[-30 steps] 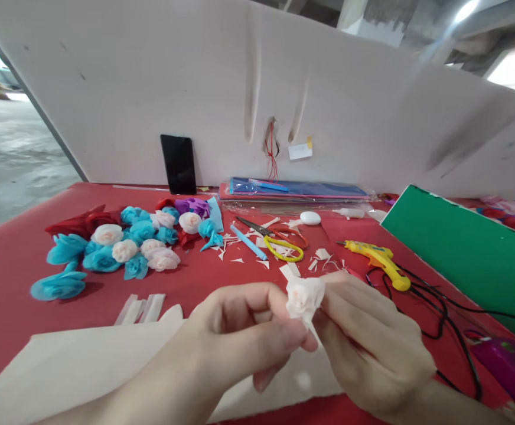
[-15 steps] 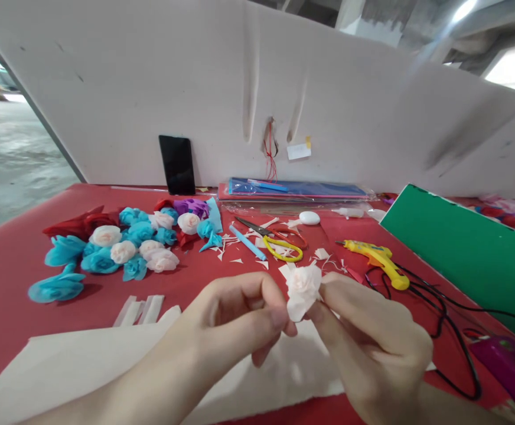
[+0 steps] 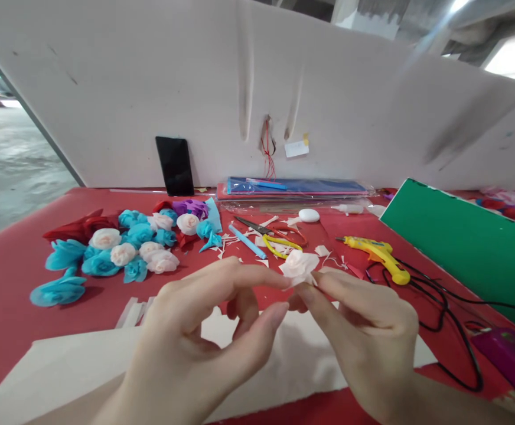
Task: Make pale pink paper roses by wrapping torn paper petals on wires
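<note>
A pale pink paper rose (image 3: 299,264) is pinched at its base between the thumb and fingers of my right hand (image 3: 368,330). My left hand (image 3: 208,321) is beside it, index fingertip at the rose's left underside and thumb apart from the finger, so it looks open. Below both hands lies a sheet of pale paper (image 3: 80,360). Behind the rose are scissors (image 3: 279,239) with yellow and red handles, a light blue pen (image 3: 247,242) and several paper scraps. Part of the rose's base is hidden by my fingers.
Blue, pale pink, red and purple paper flowers (image 3: 137,233) are heaped at the left. A yellow glue gun (image 3: 377,255) with a black cord lies right, near a green board (image 3: 465,254). A black phone (image 3: 175,166) leans on the back wall; a purple object (image 3: 508,360) sits front right.
The rose has risen slightly and tipped so it faces more upward. My left thumb has moved away from it, opening the left hand, while my right hand keeps its pinch.
</note>
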Demonstrator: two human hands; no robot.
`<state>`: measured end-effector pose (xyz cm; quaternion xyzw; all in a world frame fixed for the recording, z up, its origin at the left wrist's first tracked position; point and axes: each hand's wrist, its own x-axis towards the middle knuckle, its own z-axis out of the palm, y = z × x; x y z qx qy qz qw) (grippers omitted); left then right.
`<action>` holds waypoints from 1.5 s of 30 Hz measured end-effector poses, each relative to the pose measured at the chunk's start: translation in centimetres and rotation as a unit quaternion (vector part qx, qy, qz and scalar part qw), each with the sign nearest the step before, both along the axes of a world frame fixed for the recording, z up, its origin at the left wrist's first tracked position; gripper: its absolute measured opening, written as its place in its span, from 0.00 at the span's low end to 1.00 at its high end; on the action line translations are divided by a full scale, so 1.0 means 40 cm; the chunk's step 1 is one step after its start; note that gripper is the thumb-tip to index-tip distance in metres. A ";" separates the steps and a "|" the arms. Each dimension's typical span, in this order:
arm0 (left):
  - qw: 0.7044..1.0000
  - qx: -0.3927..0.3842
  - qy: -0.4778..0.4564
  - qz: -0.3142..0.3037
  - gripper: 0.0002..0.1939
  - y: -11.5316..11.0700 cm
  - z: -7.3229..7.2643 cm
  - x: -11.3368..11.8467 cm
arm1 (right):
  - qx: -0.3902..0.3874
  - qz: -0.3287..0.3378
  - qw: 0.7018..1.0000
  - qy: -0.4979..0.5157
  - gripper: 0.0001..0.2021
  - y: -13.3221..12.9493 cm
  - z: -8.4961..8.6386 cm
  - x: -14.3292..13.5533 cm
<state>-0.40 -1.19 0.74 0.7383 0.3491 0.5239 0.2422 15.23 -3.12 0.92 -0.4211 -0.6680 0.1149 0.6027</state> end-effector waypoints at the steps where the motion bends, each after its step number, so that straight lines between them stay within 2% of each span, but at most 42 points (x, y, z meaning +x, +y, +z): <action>1: 1.000 -0.004 0.005 0.005 0.10 0.000 0.002 0.000 | -0.003 0.004 1.000 -0.003 0.12 0.000 0.001 0.001; 5: 0.999 -0.033 -0.004 0.009 0.09 -0.002 0.009 -0.004 | 0.002 0.008 1.000 -0.008 0.13 0.001 0.001 0.002; 10: 0.989 -0.139 -0.042 -0.027 0.06 -0.004 0.007 -0.002 | 0.042 0.002 0.999 -0.016 0.14 -0.002 -0.007 -0.005; 13: 0.978 -0.188 -0.076 -0.041 0.04 0.000 -0.001 0.000 | 0.056 -0.006 0.997 -0.044 0.11 -0.006 -0.014 -0.004; 17: 0.965 -0.238 -0.095 -0.049 0.05 0.004 -0.007 0.001 | 0.077 0.005 0.994 -0.074 0.10 -0.011 -0.020 0.003; 20: 0.966 -0.245 -0.079 -0.040 0.08 0.002 -0.002 0.003 | 0.097 0.006 0.992 -0.084 0.10 -0.011 -0.021 0.005; 23: 0.980 -0.191 -0.046 -0.015 0.08 -0.005 0.004 0.001 | 0.100 -0.004 0.990 -0.095 0.09 -0.012 -0.021 0.004; 25: 0.993 -0.114 -0.006 -0.008 0.05 -0.010 0.004 -0.004 | 0.099 -0.009 0.990 -0.098 0.09 -0.013 -0.023 0.003; 28: 0.998 0.007 0.057 -0.011 0.07 -0.008 0.001 -0.014 | 0.103 -0.028 0.989 -0.103 0.08 -0.012 -0.030 0.002; 31: 0.987 0.121 0.107 0.008 0.09 0.001 0.005 -0.023 | 0.100 -0.047 0.988 -0.104 0.08 -0.011 -0.035 0.001; 34: 0.952 0.232 0.197 0.026 0.10 0.009 0.016 -0.029 | 0.083 -0.046 0.990 -0.104 0.10 -0.011 -0.035 -0.002; 37: 0.928 0.267 0.257 0.041 0.08 0.012 0.026 -0.032 | 0.083 -0.051 0.990 -0.104 0.13 -0.009 -0.032 -0.006; 41: 0.929 0.269 0.248 0.052 0.05 0.011 0.030 -0.033 | 0.097 -0.065 0.987 -0.108 0.12 -0.007 -0.037 -0.008; 45: 0.925 0.266 0.263 0.066 0.08 0.008 0.022 -0.034 | 0.091 -0.070 0.986 -0.122 0.12 -0.013 -0.042 -0.006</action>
